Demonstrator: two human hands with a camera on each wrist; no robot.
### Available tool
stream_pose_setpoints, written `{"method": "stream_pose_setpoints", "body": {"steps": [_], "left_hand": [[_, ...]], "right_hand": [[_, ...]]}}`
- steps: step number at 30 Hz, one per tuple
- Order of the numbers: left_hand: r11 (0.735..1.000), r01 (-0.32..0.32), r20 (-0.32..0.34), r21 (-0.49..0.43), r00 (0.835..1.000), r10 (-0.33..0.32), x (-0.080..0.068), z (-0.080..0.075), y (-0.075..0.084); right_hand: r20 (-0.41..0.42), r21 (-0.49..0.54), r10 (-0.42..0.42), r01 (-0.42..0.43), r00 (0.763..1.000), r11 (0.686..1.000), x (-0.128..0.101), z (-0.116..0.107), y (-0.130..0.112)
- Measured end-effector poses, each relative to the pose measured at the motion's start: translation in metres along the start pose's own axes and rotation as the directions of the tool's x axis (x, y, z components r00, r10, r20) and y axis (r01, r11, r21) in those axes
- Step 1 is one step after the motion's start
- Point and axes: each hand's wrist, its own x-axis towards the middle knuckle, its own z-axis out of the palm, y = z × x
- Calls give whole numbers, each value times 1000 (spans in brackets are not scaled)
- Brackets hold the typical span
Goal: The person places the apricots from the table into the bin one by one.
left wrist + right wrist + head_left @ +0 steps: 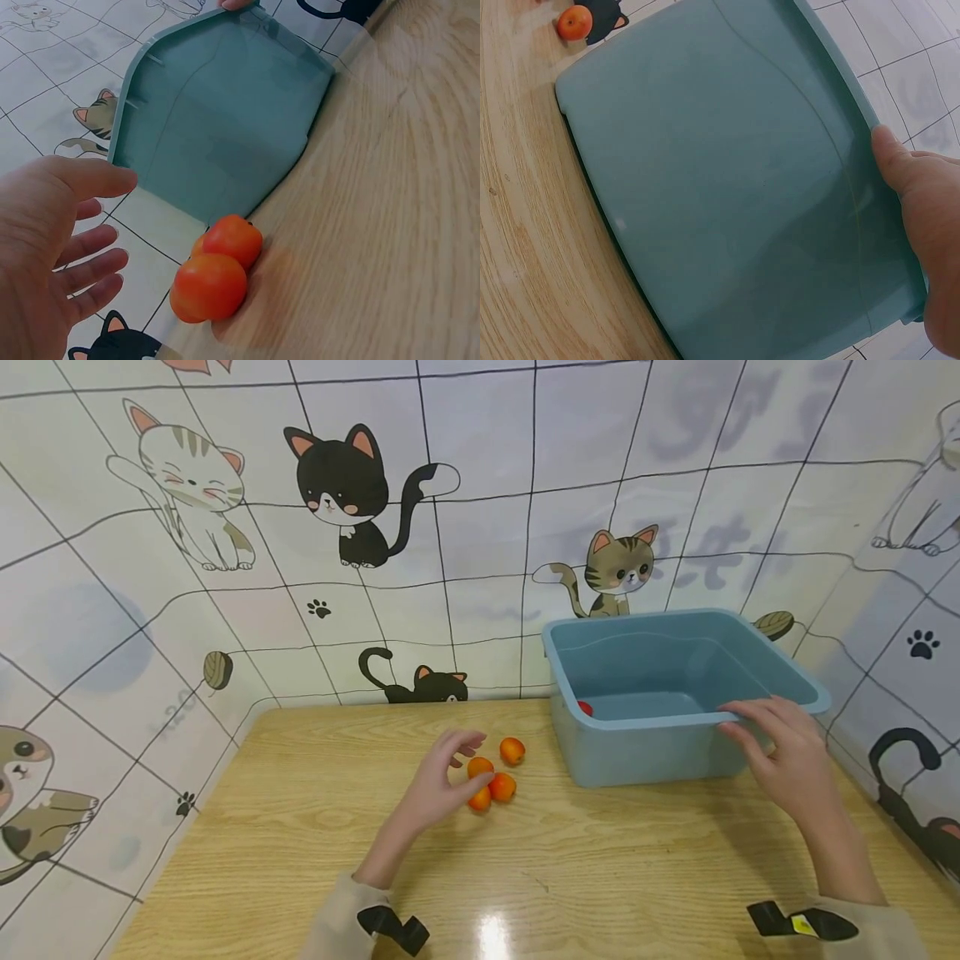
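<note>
Several small orange-red round fruits [503,787] lie in a cluster on the wooden table, and one fruit [512,751] sits just behind the others. My left hand [438,787] hovers at the left of the cluster, thumb and fingers spread apart with nothing held between them. In the left wrist view the fruits [210,286] show beyond the fingertips, partly overlapping one another. A light blue plastic bin [645,752] stands to the right. My right hand [783,756] grips its front rim near the right corner, fingers over the edge and thumb outside.
Inside the bin, a red fruit [585,707] shows at the left, mostly hidden by the front wall. A wall covering with cartoon cats [480,543] rises behind the wooden table [300,827] and at both sides.
</note>
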Motion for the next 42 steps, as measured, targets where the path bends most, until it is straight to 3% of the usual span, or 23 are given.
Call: {"method": "stream_pose_setpoints", "body": {"steps": [11, 22, 35, 42], "left_hand": [[999, -16, 21, 36, 1000, 15, -10, -3, -7], [996, 83, 85, 46, 993, -86, -13, 1, -14], [989, 140, 161, 44, 976, -145, -17, 2, -20], [989, 120, 191, 84, 972, -135, -18, 3, -20]], "right_hand": [[10, 13, 11, -11, 1000, 1000, -1, -1, 0], [18, 11, 12, -12, 1000, 1000, -1, -2, 2], [-18, 14, -28, 29, 999, 999, 2, 1, 4], [-3, 13, -2, 2, 1000, 1000, 2, -1, 2]]}}
